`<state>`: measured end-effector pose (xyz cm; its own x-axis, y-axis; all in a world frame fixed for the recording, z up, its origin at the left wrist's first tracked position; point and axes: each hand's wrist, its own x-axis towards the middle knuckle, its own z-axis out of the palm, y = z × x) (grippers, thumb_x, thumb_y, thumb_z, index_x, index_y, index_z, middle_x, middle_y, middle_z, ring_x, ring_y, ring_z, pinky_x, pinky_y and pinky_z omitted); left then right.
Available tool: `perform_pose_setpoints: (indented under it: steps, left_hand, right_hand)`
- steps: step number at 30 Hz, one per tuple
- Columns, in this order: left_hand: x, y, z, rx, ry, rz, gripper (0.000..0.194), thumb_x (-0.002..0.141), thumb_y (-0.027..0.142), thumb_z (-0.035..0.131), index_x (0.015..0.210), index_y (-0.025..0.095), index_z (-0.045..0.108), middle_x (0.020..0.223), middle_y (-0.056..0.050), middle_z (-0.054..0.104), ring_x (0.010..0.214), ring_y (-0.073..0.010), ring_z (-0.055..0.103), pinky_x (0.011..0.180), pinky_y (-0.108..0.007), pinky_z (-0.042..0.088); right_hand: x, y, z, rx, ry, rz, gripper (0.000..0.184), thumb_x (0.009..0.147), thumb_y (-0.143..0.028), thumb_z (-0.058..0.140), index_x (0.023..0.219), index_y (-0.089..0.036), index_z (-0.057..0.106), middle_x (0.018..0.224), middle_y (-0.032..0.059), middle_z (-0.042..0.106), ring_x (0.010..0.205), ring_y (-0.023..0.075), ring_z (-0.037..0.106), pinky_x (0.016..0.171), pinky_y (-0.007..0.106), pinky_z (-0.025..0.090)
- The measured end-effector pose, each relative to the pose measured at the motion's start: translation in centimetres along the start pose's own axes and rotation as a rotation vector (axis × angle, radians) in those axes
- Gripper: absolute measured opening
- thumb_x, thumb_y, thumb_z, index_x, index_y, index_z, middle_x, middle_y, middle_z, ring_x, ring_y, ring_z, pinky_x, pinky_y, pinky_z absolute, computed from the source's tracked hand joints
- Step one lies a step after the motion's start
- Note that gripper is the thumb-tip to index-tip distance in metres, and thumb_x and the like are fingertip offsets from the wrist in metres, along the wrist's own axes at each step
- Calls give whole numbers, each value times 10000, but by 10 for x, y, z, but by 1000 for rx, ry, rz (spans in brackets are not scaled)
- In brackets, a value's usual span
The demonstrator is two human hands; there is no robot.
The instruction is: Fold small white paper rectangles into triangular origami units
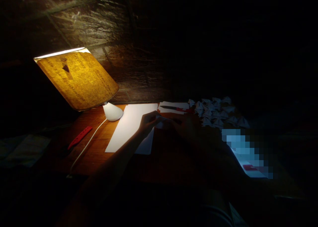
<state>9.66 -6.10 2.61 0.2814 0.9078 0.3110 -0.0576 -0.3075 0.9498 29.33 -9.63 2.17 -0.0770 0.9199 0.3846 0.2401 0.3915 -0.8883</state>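
Observation:
My left hand (149, 120) is over the right edge of a stack of white paper sheets (129, 134), its fingers closed on a small piece of white paper (164, 121). On the other side of that piece is my right hand (182, 123), largely in shadow, its fingers also closed on it. How the paper is folded is too dark to make out. Just beyond the hands, a knife with a dark blade and red handle (171, 108) lies on smaller white paper slips (162, 110). Several small folded white paper pieces (213, 113) are clustered to the right.
At the left back of the wooden table (91, 147) stands a lamp with a printed shade (81, 79) and white base (112, 112). Its white cord (86, 146) runs forward past a red-handled tool (80, 137). A lit screen (248, 157) is at the right. Behind is a stone wall (99, 22).

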Motion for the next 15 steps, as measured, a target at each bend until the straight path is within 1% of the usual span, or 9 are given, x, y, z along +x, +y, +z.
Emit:
perform_pose_setpoints:
  steps: [3, 6, 9, 12, 15]
  left_hand:
    - [0, 0, 0, -6, 3, -10, 436, 716, 550, 912, 762, 150, 745, 704, -9, 642, 655, -134, 564, 600, -244, 406]
    - [0, 1, 1, 32, -8, -10, 427, 721, 548, 906, 819, 156, 768, 733, -20, 677, 680, -147, 587, 621, -251, 432]
    - [0, 3, 1, 77, -14, 27, 395, 741, 532, 895, 780, 161, 764, 740, -26, 680, 701, -154, 591, 649, -265, 445]
    - [-1, 3, 2, 94, 20, 56, 356, 741, 492, 900, 738, 166, 757, 743, -29, 679, 710, -157, 588, 670, -279, 447]
    - [-1, 3, 2, 91, 35, 52, 330, 740, 457, 903, 720, 166, 750, 736, -30, 675, 693, -154, 580, 662, -285, 441]
  right_hand:
    - [0, -1, 0, 3, -2, 3, 195, 890, -327, 686, 770, -212, 787, 785, 37, 791, 729, 219, 713, 671, 318, 531]
    - [0, -2, -1, -10, 1, -18, 167, 898, -309, 696, 816, -219, 810, 858, 43, 814, 802, 232, 736, 742, 337, 555]
    - [0, -4, -2, -65, -18, -40, 136, 899, -265, 704, 856, -229, 828, 923, 48, 829, 846, 237, 747, 775, 343, 562]
    - [-1, -5, -2, -120, -25, -39, 127, 903, -259, 717, 851, -240, 832, 899, 45, 825, 807, 231, 742, 737, 333, 559]
    - [-1, -3, -1, -131, -6, -34, 120, 901, -271, 725, 855, -243, 833, 891, 47, 823, 797, 235, 739, 726, 336, 560]
